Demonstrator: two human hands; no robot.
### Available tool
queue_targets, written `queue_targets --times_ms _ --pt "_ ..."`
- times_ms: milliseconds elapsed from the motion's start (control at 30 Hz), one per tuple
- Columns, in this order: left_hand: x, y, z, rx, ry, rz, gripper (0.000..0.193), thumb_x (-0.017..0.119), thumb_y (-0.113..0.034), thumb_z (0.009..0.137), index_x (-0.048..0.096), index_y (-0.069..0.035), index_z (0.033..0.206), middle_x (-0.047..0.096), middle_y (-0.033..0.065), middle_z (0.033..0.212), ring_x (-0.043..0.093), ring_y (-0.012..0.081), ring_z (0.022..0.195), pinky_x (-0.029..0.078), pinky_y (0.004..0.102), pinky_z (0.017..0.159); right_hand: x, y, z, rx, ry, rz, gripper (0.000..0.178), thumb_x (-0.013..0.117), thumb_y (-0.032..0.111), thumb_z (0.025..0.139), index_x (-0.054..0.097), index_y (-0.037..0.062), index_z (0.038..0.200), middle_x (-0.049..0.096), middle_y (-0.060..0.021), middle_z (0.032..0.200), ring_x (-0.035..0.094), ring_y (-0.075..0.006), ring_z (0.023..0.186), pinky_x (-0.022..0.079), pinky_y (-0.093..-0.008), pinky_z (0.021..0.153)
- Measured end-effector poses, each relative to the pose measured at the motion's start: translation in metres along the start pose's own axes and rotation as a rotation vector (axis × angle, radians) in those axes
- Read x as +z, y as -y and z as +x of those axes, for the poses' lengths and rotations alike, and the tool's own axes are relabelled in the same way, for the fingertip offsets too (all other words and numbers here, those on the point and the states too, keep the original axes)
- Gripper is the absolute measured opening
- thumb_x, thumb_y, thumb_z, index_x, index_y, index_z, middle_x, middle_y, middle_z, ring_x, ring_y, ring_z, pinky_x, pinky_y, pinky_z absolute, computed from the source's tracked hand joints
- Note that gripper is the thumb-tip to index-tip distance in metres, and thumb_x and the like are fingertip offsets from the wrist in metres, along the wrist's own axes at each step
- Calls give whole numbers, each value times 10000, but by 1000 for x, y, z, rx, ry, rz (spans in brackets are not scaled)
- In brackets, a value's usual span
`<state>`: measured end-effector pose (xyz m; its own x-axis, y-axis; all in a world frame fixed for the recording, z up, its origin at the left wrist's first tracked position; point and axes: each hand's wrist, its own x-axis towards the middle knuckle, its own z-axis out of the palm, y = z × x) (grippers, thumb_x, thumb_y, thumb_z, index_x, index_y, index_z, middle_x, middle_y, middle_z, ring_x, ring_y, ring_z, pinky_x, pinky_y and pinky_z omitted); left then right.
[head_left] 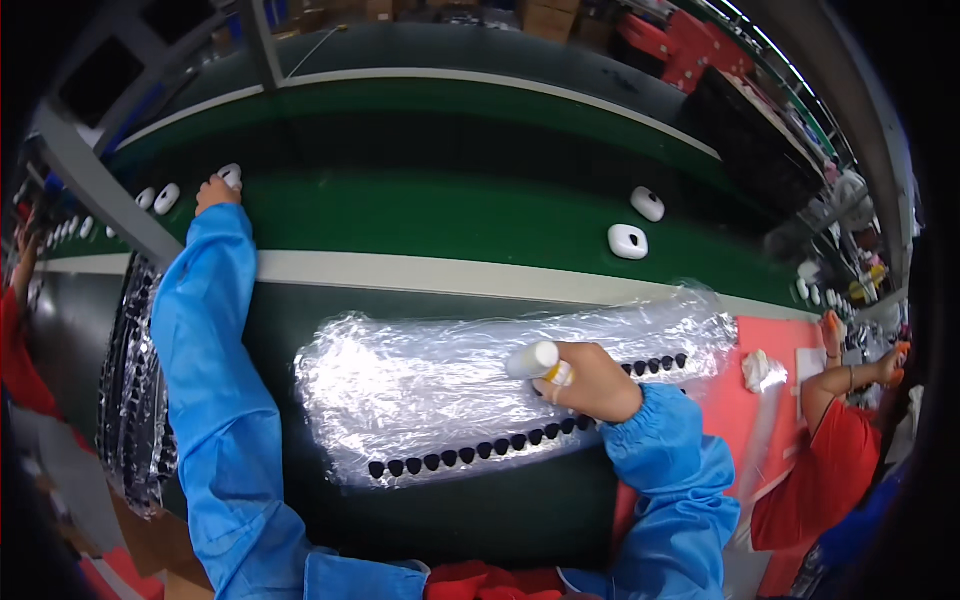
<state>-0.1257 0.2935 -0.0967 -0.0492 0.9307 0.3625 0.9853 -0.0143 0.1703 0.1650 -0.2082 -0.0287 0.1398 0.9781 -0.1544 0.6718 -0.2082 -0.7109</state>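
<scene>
My left hand (216, 194) reaches out over the green conveyor belt, fingers closed on a white rounded housing (231, 175). In my right hand (598, 384) is a small white bottle (536, 360) with a yellow band, tilted on its side above a sheet of clear plastic film (400, 385). Along that film runs a slanting row of small black rounded pieces (484, 450); my right hand and sleeve hide part of it. Blue sleeves cover both my arms.
Two white housings with dark spots (628, 241) sit on the belt (450, 210) at right, and several more at far left. Dark strips in film (135, 400) lie left of my left arm. At right are a pink mat (735, 420) and a person in red (825, 470).
</scene>
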Motion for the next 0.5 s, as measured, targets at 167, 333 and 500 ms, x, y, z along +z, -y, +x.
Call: queue_targets --times_ms 167,333,500 --pt "-25 -60 -44 -7 354 -1133 482 580 -127 765 434 -71 1221 504 164 1112 528 314 1005 460 351 863 0 -2 -9 -67 -91 -65 277 648 164 686 585 9 907 610 -191 769 589 -350 703 468 -392 640" --pt "-116 -127 -168 -182 933 -1984 471 550 1 729 415 47 1179 463 154 1104 515 221 952 460 265 800 -23 19 -26 -56 -236 -81 245 650 134 674 574 3 867 605 -197 778 584 -364 721 464 -402 644" --pt "-176 -159 -272 190 1156 -1654 487 619 -71 760 402 -34 1195 504 71 1065 530 137 893 461 219 657 -40 35 -34 -8 -344 28 254 682 83 687 602 -16 907 628 -132 789 617 -204 734 478 -298 654"
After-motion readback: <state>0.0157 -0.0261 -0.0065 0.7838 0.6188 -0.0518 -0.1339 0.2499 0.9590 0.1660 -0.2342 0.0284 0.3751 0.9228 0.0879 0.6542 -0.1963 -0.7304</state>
